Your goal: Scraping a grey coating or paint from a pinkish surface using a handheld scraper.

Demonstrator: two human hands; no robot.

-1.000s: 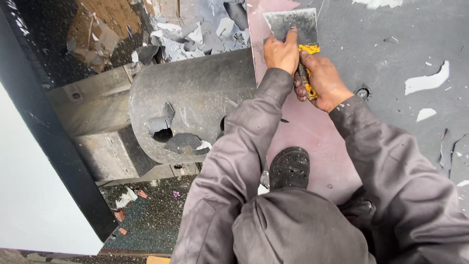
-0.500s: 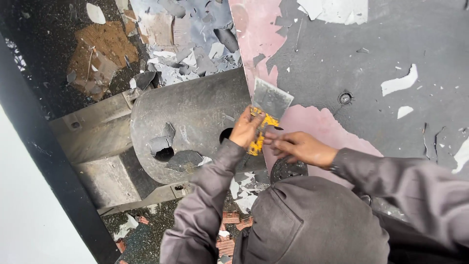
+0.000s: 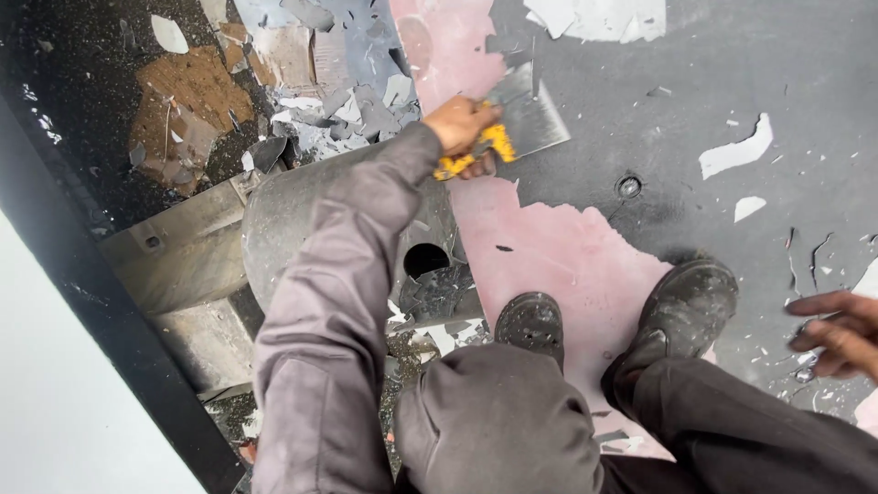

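Scraper (image 3: pixel 521 119) in the left hand (image 3: pixel 462 128) — blade slanting up-right from the round bolt (image 3: pixel 628 187).
Left hand fisted on its yellow handle; right hand (image 3: pixel 837 334) spread, empty — far below-right of the bolt.

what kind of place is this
Probably an outdoor worksite or industrial yard where old paint is being stripped. The left hand grips a yellow-handled scraper on a grey coated surface peeled to pink, with paint flakes strewn about and a work boot planted on it.

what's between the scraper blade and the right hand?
In the head view, between the scraper and the right hand: grey-coated floor with a small round bolt hole and two white chipped patches.
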